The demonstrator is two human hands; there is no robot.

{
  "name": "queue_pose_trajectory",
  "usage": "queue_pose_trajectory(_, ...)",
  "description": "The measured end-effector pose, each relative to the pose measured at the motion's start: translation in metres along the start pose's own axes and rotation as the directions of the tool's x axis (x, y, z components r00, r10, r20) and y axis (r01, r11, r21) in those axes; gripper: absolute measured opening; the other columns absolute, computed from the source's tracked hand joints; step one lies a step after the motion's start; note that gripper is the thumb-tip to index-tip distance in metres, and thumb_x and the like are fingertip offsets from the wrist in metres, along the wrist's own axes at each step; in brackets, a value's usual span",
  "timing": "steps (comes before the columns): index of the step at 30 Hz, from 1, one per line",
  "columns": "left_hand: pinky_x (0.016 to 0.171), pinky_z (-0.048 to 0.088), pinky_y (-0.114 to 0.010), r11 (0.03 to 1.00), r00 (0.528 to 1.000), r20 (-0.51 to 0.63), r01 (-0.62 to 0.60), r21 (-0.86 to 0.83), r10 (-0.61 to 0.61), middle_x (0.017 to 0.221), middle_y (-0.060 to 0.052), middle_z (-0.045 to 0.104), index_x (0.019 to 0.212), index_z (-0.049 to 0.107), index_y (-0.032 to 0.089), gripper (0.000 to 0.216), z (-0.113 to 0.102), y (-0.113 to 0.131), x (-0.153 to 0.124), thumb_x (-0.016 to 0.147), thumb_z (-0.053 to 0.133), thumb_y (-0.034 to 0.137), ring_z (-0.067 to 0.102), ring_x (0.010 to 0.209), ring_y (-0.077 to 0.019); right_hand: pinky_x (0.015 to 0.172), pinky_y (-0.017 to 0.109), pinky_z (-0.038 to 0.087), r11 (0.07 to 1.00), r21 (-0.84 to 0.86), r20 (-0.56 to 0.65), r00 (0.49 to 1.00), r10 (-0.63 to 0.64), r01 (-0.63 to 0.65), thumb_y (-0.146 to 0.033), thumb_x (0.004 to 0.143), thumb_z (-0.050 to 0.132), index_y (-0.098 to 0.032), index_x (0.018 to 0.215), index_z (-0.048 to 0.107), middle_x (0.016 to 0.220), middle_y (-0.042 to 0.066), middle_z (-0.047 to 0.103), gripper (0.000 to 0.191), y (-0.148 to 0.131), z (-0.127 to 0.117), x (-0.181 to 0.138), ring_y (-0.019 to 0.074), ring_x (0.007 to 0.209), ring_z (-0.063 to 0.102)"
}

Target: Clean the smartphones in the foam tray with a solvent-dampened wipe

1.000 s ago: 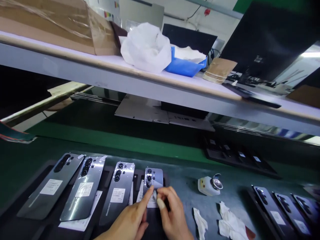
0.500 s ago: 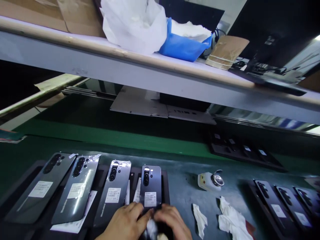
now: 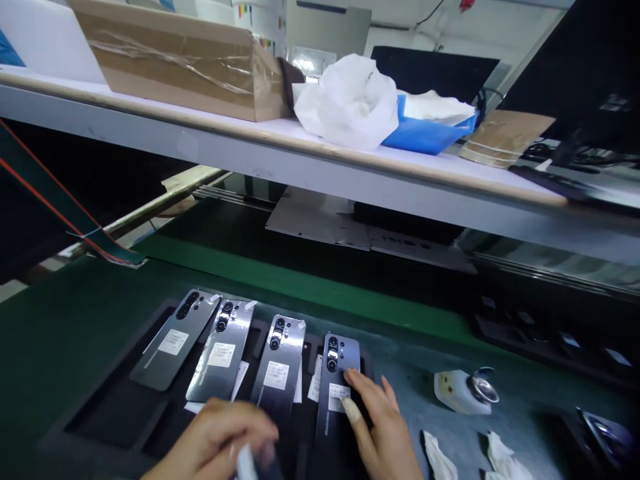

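My right hand (image 3: 383, 423) rests with spread fingers on the rightmost grey phone (image 3: 327, 417), which lies back up; a pale cover sits on the thumb tip. Lower left, my left hand (image 3: 215, 440) is curled, blurred, around something whitish and dark that I cannot make out. Beyond it lie three more back-up phones: one grey phone (image 3: 283, 340) beside the right hand's phone, a shiny phone (image 3: 227, 350) and a leftmost phone (image 3: 185, 340). Each bears a white label. All are on a black tray (image 3: 107, 410), with white paper slips partly under some.
A white bottle with a metal cap (image 3: 460, 392) stands to the right, near crumpled tissues (image 3: 440, 457). Another dark tray (image 3: 555, 347) with labelled items lies farther right. Overhead, a shelf edge (image 3: 300, 157) carries a cardboard box (image 3: 185, 63), a white bag (image 3: 350, 103) and a blue container (image 3: 430, 130).
My hands, close together at the rightmost phone's lower end before, have parted: the left moved left, the right lies on the phone. The view has turned left, so the scene sits farther right.
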State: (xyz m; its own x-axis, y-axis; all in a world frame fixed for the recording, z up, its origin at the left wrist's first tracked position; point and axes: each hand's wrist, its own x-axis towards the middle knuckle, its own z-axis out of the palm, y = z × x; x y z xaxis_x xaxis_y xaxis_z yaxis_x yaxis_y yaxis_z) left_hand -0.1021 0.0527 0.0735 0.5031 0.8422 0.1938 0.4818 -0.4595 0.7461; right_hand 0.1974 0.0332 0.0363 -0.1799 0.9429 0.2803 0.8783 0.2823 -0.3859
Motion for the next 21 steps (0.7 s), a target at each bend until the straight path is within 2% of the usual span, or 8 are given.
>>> queue_pose_trajectory(4, 0.072, 0.045, -0.021, 0.980, 0.970, 0.204, 0.160, -0.116, -0.134, 0.088, 0.001, 0.065, 0.092, 0.065, 0.024, 0.024, 0.002, -0.013, 0.016, 0.096, 0.042, 0.026, 0.062, 0.081, -0.0131, 0.099, 0.048, 0.034, 0.997, 0.031, -0.118, 0.990, 0.077, -0.074, -0.027, 0.094, 0.052, -0.023, 0.106, 0.061, 0.103, 0.003, 0.065, 0.015, -0.028, 0.005, 0.068, 0.0219, 0.097, 0.057)
queue_pose_trajectory(7, 0.071, 0.044, -0.022, 0.984, 0.976, 0.179, 0.142, -0.108, -0.121, 0.087, -0.002, 0.064, 0.093, 0.064, 0.022, 0.026, 0.019, -0.024, 0.023, 0.096, 0.039, 0.023, 0.061, 0.078, -0.0139, 0.086, 0.042, 0.038, 0.989, -0.068, -0.089, 0.988, 0.128, -0.134, -0.029, 0.090, 0.059, -0.020, 0.093, 0.063, 0.094, 0.005, 0.063, 0.010, -0.047, 0.021, 0.117, 0.0238, 0.091, 0.053)
queue_pose_trajectory(10, 0.078, 0.046, -0.025, 0.984, 0.986, 0.122, 0.132, -0.116, -0.117, 0.098, -0.005, 0.065, 0.112, 0.060, 0.022, 0.028, 0.031, -0.036, 0.020, 0.093, 0.040, 0.019, 0.063, 0.086, -0.0157, 0.083, 0.042, 0.035, 0.967, -0.192, -0.068, 0.986, 0.155, -0.165, -0.025, 0.089, 0.057, -0.018, 0.084, 0.062, 0.088, 0.006, 0.061, 0.010, -0.054, 0.036, 0.142, 0.0241, 0.087, 0.049)
queue_pose_trajectory(13, 0.075, 0.047, -0.025, 0.986, 0.994, 0.067, 0.097, -0.136, -0.088, 0.093, -0.005, 0.065, 0.134, 0.045, 0.022, 0.047, 0.039, -0.045, 0.014, 0.088, 0.040, 0.013, 0.063, 0.081, -0.0156, 0.084, 0.042, 0.035, 0.969, -0.228, -0.123, 0.990, 0.063, -0.090, -0.020, 0.090, 0.050, -0.016, 0.080, 0.060, 0.085, 0.007, 0.059, 0.015, -0.057, 0.041, 0.139, 0.0230, 0.084, 0.046)
queue_pose_trajectory(16, 0.068, 0.047, -0.023, 0.985, 0.997, 0.017, 0.078, -0.153, -0.077, 0.086, 0.000, 0.063, 0.149, 0.017, 0.027, 0.073, 0.044, -0.048, 0.011, 0.083, 0.041, 0.008, 0.061, 0.072, -0.0138, 0.084, 0.043, 0.036, 0.976, -0.143, -0.169, 0.967, -0.189, 0.165, -0.017, 0.092, 0.041, -0.015, 0.079, 0.057, 0.084, 0.008, 0.057, 0.021, -0.069, 0.037, 0.114, 0.0214, 0.083, 0.045)
queue_pose_trajectory(18, 0.067, 0.048, -0.022, 0.986, 0.998, 0.000, 0.065, -0.152, -0.066, 0.084, 0.002, 0.063, 0.152, 0.001, 0.029, 0.088, 0.046, -0.047, 0.010, 0.079, 0.042, 0.005, 0.061, 0.069, -0.0130, 0.084, 0.042, 0.038, 0.928, -0.039, -0.176, 0.912, -0.371, 0.370, -0.016, 0.093, 0.037, -0.015, 0.079, 0.055, 0.083, 0.007, 0.057, 0.023, -0.083, 0.037, 0.088, 0.0193, 0.080, 0.047)
queue_pose_trajectory(20, 0.066, 0.049, -0.020, 0.992, 0.999, -0.003, 0.032, -0.126, -0.032, 0.084, 0.002, 0.063, 0.152, 0.001, 0.029, 0.088, 0.045, -0.046, 0.010, 0.078, 0.040, 0.003, 0.062, 0.069, -0.0128, 0.089, 0.039, 0.041, 0.861, 0.033, -0.229, 0.843, -0.487, 0.507, -0.014, 0.094, 0.037, -0.016, 0.079, 0.054, 0.078, 0.004, 0.058, 0.022, -0.095, 0.042, 0.057, 0.0156, 0.076, 0.050)
queue_pose_trajectory(21, 0.067, 0.050, -0.020, 0.996, 1.000, -0.012, -0.004, -0.088, 0.003, 0.086, 0.000, 0.064, 0.152, 0.011, 0.030, 0.083, 0.044, -0.045, 0.009, 0.079, 0.039, 0.002, 0.063, 0.071, -0.0132, 0.093, 0.036, 0.041, 0.849, 0.040, -0.275, 0.822, -0.498, 0.527, -0.011, 0.094, 0.038, -0.017, 0.078, 0.053, 0.074, 0.001, 0.058, 0.023, -0.098, 0.045, 0.043, 0.0133, 0.074, 0.052)
